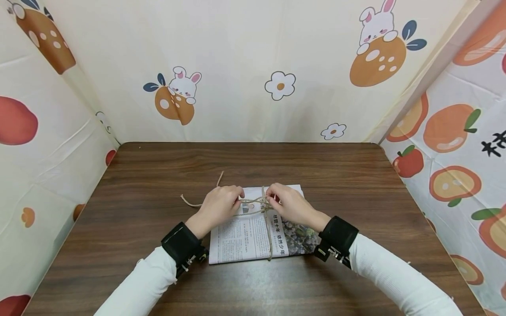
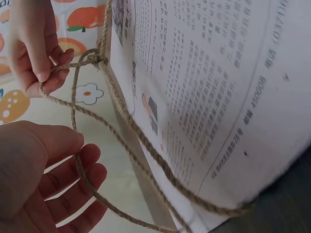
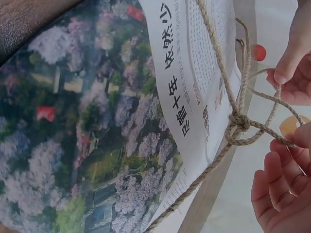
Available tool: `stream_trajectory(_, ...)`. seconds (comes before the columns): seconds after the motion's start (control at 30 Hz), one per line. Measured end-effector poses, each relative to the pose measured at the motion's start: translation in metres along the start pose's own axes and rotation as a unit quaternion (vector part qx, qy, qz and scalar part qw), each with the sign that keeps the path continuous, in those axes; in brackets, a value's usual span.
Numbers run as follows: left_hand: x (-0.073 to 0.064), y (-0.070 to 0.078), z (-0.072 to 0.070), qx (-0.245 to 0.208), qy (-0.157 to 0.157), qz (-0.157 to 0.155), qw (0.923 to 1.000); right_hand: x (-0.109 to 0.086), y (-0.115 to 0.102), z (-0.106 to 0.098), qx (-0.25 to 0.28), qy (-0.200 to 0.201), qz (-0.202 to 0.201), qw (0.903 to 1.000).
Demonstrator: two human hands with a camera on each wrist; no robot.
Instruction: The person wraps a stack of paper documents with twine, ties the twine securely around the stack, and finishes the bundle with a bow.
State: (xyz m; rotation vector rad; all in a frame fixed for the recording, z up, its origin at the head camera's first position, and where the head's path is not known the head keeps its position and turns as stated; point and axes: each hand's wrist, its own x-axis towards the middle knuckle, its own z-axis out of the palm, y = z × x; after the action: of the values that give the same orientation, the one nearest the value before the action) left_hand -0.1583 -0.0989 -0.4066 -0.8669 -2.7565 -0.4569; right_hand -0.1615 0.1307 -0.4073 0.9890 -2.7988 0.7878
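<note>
A folded newspaper bundle (image 1: 245, 241) lies on the table, with twine (image 1: 269, 237) wrapped around it both ways. The twine crosses in a knot (image 3: 239, 122) on top of the paper. My left hand (image 1: 222, 202) pinches one strand between thumb and fingers, left of the knot; in the left wrist view this strand (image 2: 77, 165) runs down past the fingertips. My right hand (image 1: 290, 204) pinches a loop of twine close to the knot, on its right side. Two loose twine ends (image 1: 189, 203) stick out beyond the left hand.
A brown wood-grain table (image 1: 158, 171) carries the bundle. Patterned cloth walls (image 1: 237, 52) with rabbits, flowers and fruit stand at the back and both sides. Black bands (image 1: 182, 243) with small devices are strapped around both wrists, over white sleeves.
</note>
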Motion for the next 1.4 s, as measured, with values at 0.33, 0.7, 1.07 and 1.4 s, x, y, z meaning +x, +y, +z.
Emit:
stream_trajectory(0.33, -0.013, -0.004, -0.008, 0.009, 0.006, 0.002, 0.9999, -0.001, 0.002, -0.001, 0.018, 0.001, 0.01, 0.9998)
stream_trajectory(0.7, -0.032, -0.004, -0.015, -0.001, -0.028, -0.012, 0.9995, -0.001, -0.001, -0.004, 0.04, 0.0, 0.041, 0.9984)
stream_trajectory(1.07, -0.041, 0.012, -0.011, -0.055, -0.059, 0.012, 0.9966, 0.0, -0.002, -0.005, 0.029, 0.003, 0.028, 0.9992)
stream_trajectory(1.4, -0.035, 0.034, -0.004, -0.155, -0.106, 0.022, 0.982, 0.003, -0.003, -0.006, 0.029, -0.002, 0.028, 0.9992)
